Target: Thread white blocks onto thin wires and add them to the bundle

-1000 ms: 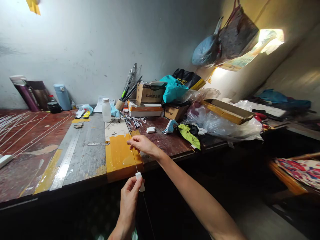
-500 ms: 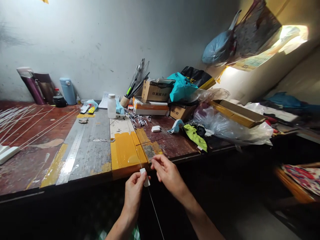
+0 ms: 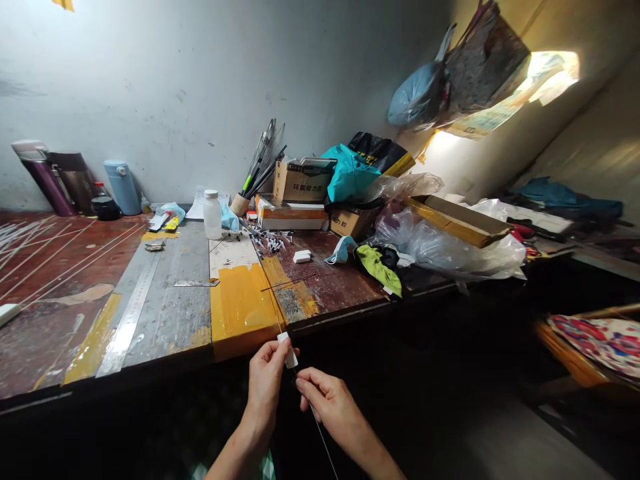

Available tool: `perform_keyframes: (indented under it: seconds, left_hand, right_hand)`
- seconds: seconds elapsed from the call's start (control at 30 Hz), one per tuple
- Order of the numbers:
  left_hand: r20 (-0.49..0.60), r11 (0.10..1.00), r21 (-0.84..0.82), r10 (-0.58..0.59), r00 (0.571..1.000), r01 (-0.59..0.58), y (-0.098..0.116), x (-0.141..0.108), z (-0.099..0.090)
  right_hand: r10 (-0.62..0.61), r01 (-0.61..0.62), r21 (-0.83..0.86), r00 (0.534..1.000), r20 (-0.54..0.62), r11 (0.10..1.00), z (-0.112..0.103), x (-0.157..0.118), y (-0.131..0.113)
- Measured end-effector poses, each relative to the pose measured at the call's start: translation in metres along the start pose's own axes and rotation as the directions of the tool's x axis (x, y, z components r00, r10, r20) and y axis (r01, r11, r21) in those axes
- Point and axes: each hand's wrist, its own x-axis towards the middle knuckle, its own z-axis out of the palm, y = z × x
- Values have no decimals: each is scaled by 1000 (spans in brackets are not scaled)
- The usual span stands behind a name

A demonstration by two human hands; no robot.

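Note:
Between thumb and fingers, my left hand (image 3: 266,375) pinches a small white block (image 3: 288,349) just off the table's front edge. A long thin rod (image 3: 324,440) runs along a line through the block, its far end reaching over the yellow-taped board (image 3: 246,307) and its near end dropping toward me. Just below the block, my right hand (image 3: 326,399) is closed on the rod with thumb and fingertips. Whether the rod passes inside the block or behind it, I cannot tell.
A steel ruler (image 3: 131,319) lies on the grey board at left. Farther back stand a white bottle (image 3: 213,217), cardboard boxes (image 3: 303,181) and a cup of rods (image 3: 241,204). Another white block (image 3: 302,257), a blue mask (image 3: 341,250) and plastic bags (image 3: 450,250) occupy the right side.
My right hand has moved down from beside the white block to the rod below it, and its fingers have closed there. My left hand keeps its pinch. The view has shifted slightly right.

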Motion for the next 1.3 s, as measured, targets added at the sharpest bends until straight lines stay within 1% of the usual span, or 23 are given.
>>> perform_keyframes:
  seconds: [0.07,0.1,0.13,0.23,0.3,0.47,0.53,0.6,0.67,0.73,0.83,0.93,1.07,1.13,1.3]
  left_hand:
    - [0,1000,12,-10,1000,10,0,0,-2]
    - [-1,1000,17,-13,1000,13,0,0,-2]
    - [-5,1000,21,-14,1000,14,0,0,-3]
    - [-20,999,31,-4,1000,5,2,-2,-4]
    - [-21,999,38,2,1000,-1,3,-5,-5]
    - [-13,998,61,2,1000,-1,4,-11,-8]
    - [-10,998,68,4,1000,-4,4,-11,-6]
    - [-6,998,69,8,1000,-8,5,-10,-3]
    - [-1,998,67,12,1000,-12,6,-9,0]
    - [4,998,64,13,1000,-13,7,-8,3]
    - [4,998,63,9,1000,-9,8,-7,5]
    - [-6,998,67,1,1000,0,8,-8,2]
    - [-16,997,71,-5,1000,6,10,-14,-5]
    - [-9,997,73,-6,1000,7,14,-19,-7]
    - [1,997,73,3,1000,-3,22,-23,-12]
  right_hand:
    - [7,-10,41,998,65,999,0,0,1]
    - [14,-18,53,997,75,998,0,-1,1]
    - [23,-26,54,998,65,998,1,-2,1]
    - [55,-54,36,998,-14,998,6,-5,2]
    - [63,-62,47,998,-26,997,7,-7,1]
    - [52,-59,108,997,63,992,9,-12,3]
    - [76,-80,98,996,38,992,10,-14,7]
    - [99,-98,79,995,-10,992,10,-15,11]
    - [88,-86,57,995,-46,995,9,-17,14]
    - [61,-59,39,996,-57,997,7,-18,13]
    - [41,-40,45,999,-20,998,5,-20,8]
    - [35,-36,49,999,18,998,6,-20,7]
    - [10,-10,-15,1000,-26,1000,11,-23,11]
    - [1,-1,-20,1000,-17,1000,13,-27,11]
    - [48,-49,25,998,50,998,13,-45,8]
